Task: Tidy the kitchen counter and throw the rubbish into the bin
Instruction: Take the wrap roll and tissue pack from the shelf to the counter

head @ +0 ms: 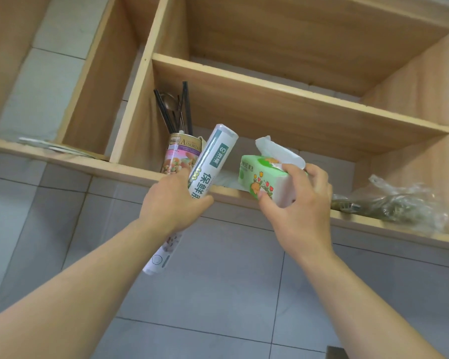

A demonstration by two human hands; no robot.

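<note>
Head view showed the left hand (174, 200) wrapped around a glossy cylindrical cling-film roll (209, 164), the right hand (300, 200) pinching a soft green tissue pack (259, 177) at the wooden shelf (296, 99).

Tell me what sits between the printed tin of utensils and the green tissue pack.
In the head view, the white cling-film roll, held tilted by the left hand, lies between the tin and the tissue pack.

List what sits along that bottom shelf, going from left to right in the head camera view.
Flat papers → tin holding utensils → cling film roll in the left hand → tissue pack in the right hand → clear plastic bag.
</note>
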